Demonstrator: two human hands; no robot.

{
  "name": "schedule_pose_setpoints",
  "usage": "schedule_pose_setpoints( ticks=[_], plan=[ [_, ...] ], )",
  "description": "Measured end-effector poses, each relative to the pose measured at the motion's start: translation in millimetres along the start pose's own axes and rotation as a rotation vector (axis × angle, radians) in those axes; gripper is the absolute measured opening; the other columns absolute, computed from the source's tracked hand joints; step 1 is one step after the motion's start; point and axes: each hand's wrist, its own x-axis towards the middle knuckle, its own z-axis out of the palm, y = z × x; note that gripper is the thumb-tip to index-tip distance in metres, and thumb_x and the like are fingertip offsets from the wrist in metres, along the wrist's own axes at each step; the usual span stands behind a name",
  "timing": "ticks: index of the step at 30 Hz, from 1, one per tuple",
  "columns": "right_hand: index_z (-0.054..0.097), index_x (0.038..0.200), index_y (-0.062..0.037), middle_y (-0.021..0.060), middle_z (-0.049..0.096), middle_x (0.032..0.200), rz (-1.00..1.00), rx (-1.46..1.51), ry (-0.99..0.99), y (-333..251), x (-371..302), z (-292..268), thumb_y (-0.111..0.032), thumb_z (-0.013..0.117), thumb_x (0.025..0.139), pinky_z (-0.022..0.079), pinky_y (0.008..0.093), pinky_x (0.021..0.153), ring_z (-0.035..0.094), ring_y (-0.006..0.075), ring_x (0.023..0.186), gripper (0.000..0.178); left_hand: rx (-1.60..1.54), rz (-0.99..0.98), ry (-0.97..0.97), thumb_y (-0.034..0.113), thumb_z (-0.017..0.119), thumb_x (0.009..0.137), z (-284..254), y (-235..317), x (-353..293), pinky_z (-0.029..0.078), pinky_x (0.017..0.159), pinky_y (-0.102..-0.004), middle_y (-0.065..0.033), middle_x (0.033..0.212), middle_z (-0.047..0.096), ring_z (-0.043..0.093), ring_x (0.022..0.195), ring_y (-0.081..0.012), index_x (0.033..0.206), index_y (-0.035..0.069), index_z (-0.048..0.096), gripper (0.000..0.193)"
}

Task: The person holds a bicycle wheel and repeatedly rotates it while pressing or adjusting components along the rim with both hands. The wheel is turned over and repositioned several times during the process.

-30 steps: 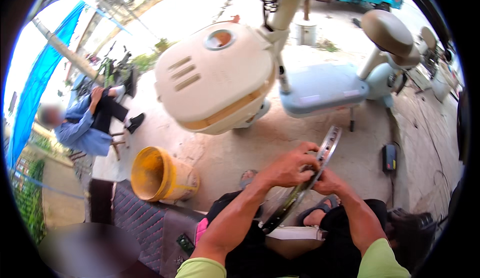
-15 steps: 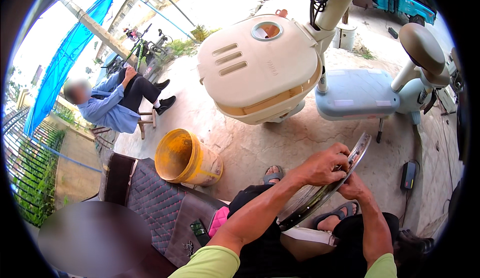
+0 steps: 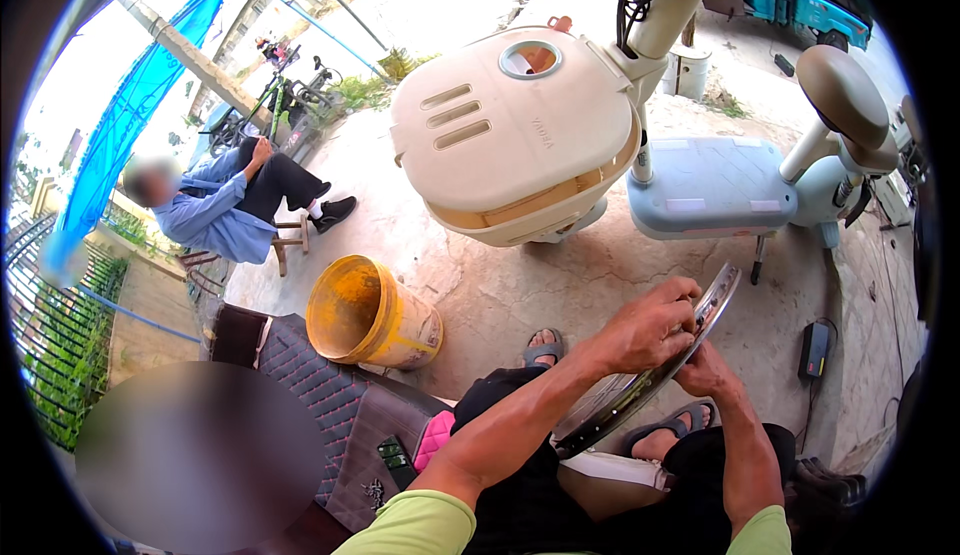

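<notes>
Head view, looking down: a seated person is holding a shiny metal wheel rim (image 3: 650, 370) tilted across their lap, its upper edge rising toward the right. The left hand (image 3: 650, 330) is lying over the rim's top edge with fingers curled, grasping it. The right hand (image 3: 705, 370) is sitting underneath and behind the rim, mostly hidden; it is touching the rim, but I cannot tell how firmly it is gripping. Sandalled feet are resting on the concrete floor (image 3: 520, 285). A yellow bucket (image 3: 372, 317) is lying on its side to the left. Ahead, a cream and pale blue electric scooter (image 3: 600, 145) is standing. Far left, another person (image 3: 225, 210) is sitting on a stool.
</notes>
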Motion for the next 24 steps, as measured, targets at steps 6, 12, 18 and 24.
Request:
schedule_pose_setpoints(
  ticks=[6, 12, 18, 24],
  plan=[
    [0.063, 0.118, -0.0036, 0.0118, 0.066, 0.108, 0.018, 0.014, -0.017, 13, -5, -1, -0.014, 0.068, 0.087, 0.050, 0.0379, 0.090, 0.061, 0.0221, 0.103, 0.033, -0.429, -0.323, 0.197, 0.014, 0.065, 0.091, 16, -10, 8, 0.053, 0.074, -0.0347, -0.0110, 0.102, 0.065, 0.066, 0.087, -0.0209, 0.097, 0.000, 0.063, 0.016],
    [0.060, 0.118, -0.0029, 0.0122, 0.066, 0.094, -0.019, 0.081, -0.020, 33, 4, 3, -0.018, 0.064, 0.089, 0.050, 0.0369, 0.082, 0.061, 0.0186, 0.093, 0.032, -0.967, -0.530, 0.359, 0.014, 0.053, 0.098, 13, -22, 7, 0.051, 0.060, -0.0277, -0.0132, 0.108, 0.066, 0.068, 0.084, -0.0179, 0.110, 0.005, 0.054, 0.015],
    [0.065, 0.105, -0.0014, 0.0169, 0.069, 0.095, 0.028, 0.173, 0.025, -14, -4, -10, -0.022, 0.068, 0.086, 0.050, 0.0389, 0.086, 0.063, 0.0258, 0.094, 0.028, -0.695, -0.574, 0.360, 0.018, 0.062, 0.096, 28, -26, 15, 0.048, 0.058, -0.0265, -0.0073, 0.095, 0.065, 0.062, 0.074, -0.0122, 0.104, 0.003, 0.059, 0.017],
    [0.066, 0.114, -0.0027, 0.0204, 0.071, 0.101, 0.055, -0.243, -0.012, 14, -2, -11, -0.030, 0.067, 0.088, 0.051, 0.0423, 0.087, 0.068, 0.0347, 0.099, 0.038, -0.130, -0.510, 0.265, 0.023, 0.071, 0.088, 39, -18, 14, 0.046, 0.058, -0.0299, -0.0045, 0.060, 0.058, 0.054, 0.058, -0.0111, 0.089, -0.001, 0.064, 0.025]
  ],
)
